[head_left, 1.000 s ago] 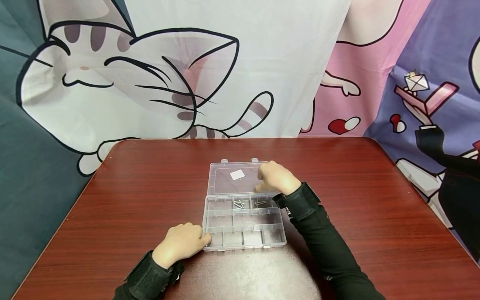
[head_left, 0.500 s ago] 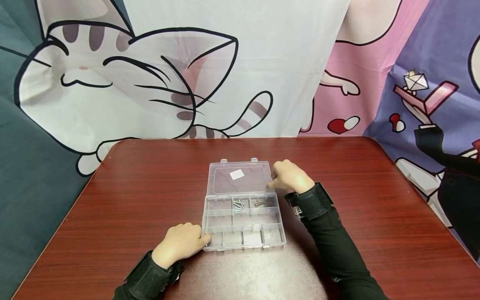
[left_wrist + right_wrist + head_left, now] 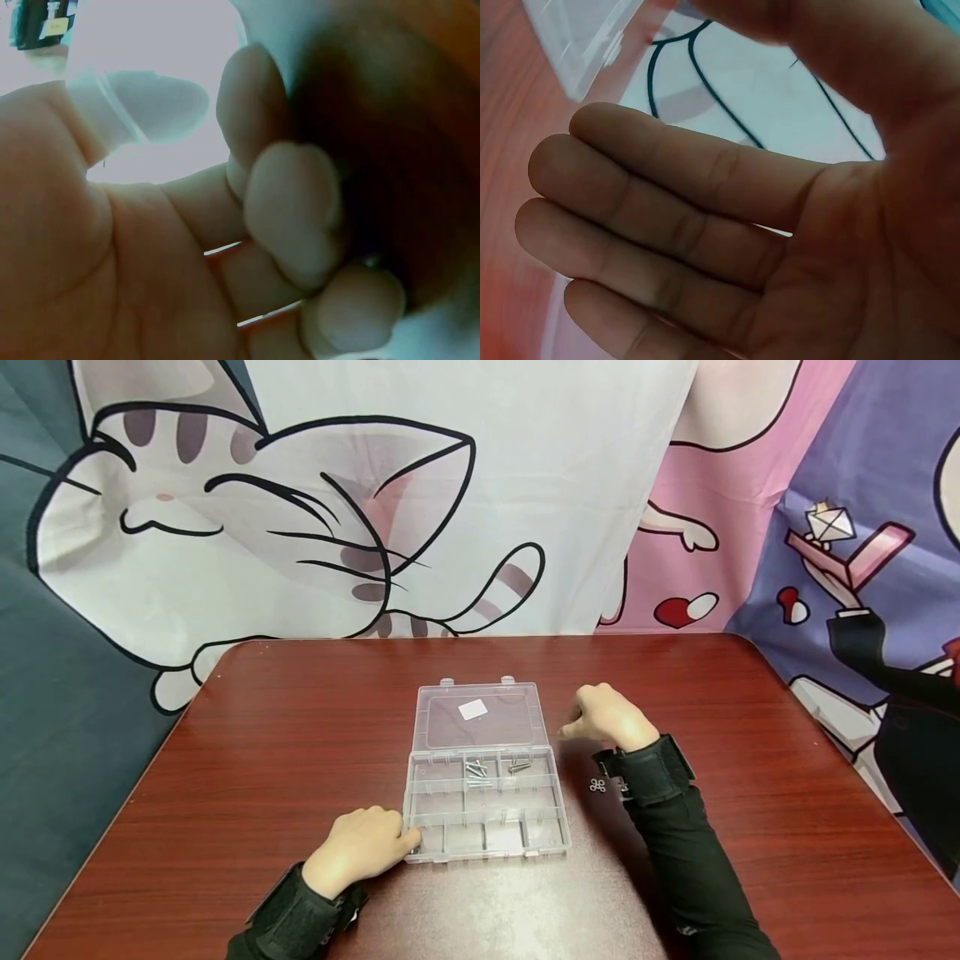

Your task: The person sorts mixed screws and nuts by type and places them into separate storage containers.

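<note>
A clear plastic compartment box [image 3: 486, 823] lies on the table with its lid [image 3: 480, 731] folded back, away from me. Metal screws [image 3: 477, 770] fill part of one far compartment, and a few more screws [image 3: 519, 767] lie in the compartment to its right. My left hand [image 3: 363, 845] pinches the box's near left corner; in the left wrist view its thumb [image 3: 154, 105] shows through the clear plastic and the other fingers curl. To the right of the lid, my right hand [image 3: 611, 718] hovers apart from the box, fingers extended and holding nothing in the right wrist view.
A small cluster of silver rings [image 3: 597, 785] lies on the table by the right wristband. The brown wooden table [image 3: 300, 718] reaches back to a hanging cloth [image 3: 585, 485] with cartoon prints. A white label [image 3: 472, 709] is on the lid.
My right hand has moved right, from over the lid to beside the box, which uncovers the right-hand screws and the silver rings. The left hand and the box stay where they were.
</note>
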Available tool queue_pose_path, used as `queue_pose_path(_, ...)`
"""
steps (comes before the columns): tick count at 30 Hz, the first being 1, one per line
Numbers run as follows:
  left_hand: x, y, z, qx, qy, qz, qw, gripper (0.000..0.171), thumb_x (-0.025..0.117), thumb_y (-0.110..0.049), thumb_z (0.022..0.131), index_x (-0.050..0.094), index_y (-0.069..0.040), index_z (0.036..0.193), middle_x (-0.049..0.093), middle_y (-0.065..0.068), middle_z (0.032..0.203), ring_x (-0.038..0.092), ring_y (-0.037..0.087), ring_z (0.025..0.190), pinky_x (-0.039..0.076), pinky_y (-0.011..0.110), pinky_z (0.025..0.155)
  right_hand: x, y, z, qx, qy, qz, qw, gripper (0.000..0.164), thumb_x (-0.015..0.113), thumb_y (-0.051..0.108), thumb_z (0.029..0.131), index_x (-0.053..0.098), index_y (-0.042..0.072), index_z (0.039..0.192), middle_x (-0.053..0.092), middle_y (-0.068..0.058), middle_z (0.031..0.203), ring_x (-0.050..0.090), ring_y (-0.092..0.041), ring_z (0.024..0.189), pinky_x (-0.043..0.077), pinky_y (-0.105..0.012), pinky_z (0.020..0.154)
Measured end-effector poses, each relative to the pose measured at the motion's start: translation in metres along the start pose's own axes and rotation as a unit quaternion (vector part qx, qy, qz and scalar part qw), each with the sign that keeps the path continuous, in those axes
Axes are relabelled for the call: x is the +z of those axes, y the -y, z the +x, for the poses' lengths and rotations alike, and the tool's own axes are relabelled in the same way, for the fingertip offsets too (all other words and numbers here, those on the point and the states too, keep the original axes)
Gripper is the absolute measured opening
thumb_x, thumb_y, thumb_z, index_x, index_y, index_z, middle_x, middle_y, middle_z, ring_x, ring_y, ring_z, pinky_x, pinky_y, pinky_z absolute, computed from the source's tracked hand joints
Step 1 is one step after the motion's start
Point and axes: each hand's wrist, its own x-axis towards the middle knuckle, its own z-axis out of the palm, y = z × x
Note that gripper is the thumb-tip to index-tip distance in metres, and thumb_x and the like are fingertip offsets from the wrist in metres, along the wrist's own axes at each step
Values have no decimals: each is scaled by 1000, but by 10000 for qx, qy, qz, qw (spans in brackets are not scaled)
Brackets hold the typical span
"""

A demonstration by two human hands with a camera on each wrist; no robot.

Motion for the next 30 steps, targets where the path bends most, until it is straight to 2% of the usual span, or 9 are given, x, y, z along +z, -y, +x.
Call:
queue_pose_path(9,0,0,0,6,-6,42,10000,45,50,-30,85,32,-15,47,23,-5,47,26,11,43,22,29,43,-1,-22,-10,249,23,33,9997,22,73,21,72,71,1,79,63,-5,71,54,-20,63,45,-34,56)
queue_pose_path(20,0,1,0,5,47,41,10000,45,49,-30,85,32,-15,46,22,-5,46,24,11,43,21,29,43,1,-42,-21,361,70,126,9992,14,73,15,71,70,1,73,60,-2,64,50,-18,58,42,-33,53)
queue_pose_path(25,-2,0,1,-23,37,87,10000,45,49,-31,85,33,-15,47,25,-5,47,29,12,43,25,30,44,3,-49,-27,562,185,228,9980,14,73,13,70,71,0,76,62,-5,68,52,-19,61,44,-36,55)
queue_pose_path(30,-1,1,2,-6,16,134,9999,44,49,-31,85,33,-15,47,26,-5,47,33,12,43,28,31,44,5,-56,-33,776,297,166,9964,13,73,12,70,68,1,73,58,-4,66,50,-19,60,42,-35,55)
